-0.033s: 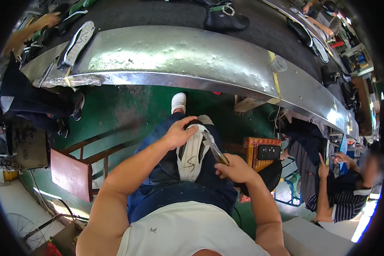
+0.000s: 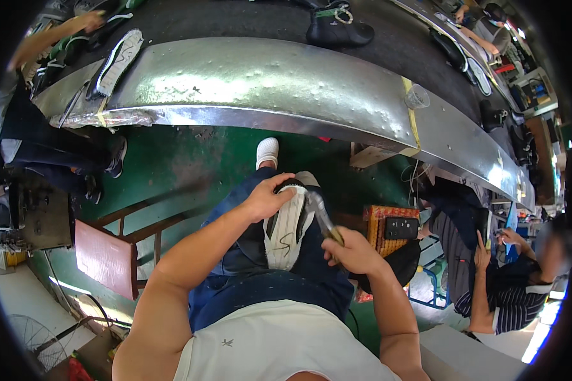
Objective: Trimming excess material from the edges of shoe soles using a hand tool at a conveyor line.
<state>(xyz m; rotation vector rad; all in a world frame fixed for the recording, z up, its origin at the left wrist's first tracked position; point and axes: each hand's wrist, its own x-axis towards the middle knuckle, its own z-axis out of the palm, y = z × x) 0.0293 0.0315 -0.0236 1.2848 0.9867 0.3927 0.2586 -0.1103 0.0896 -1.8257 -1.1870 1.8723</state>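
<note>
A shoe (image 2: pixel 287 219) lies bottom up on my lap between my thighs, its pale underside marked with a dark squiggle. My left hand (image 2: pixel 268 199) is closed over its far, dark-rimmed end, fingers curled round the edge. In my right hand (image 2: pixel 351 249) I grip metal pincers (image 2: pixel 324 220) with a brownish handle; their head is blurred. That head is at the far right edge of the shoe. Whether it touches the shoe I cannot tell.
A metal-edged bench (image 2: pixel 235 70) crosses ahead, carrying a dark shoe (image 2: pixel 340 26), an upturned shoe (image 2: pixel 117 62) and a clear cup (image 2: pixel 417 96). A wooden stool (image 2: pixel 107 260) stands left; a woven seat (image 2: pixel 384 238) holds a black case. Other people work at both sides.
My right hand and the pincers have shifted slightly, the head moving a little to the right along the shoe's edge. My left hand and the shoe stay put.
</note>
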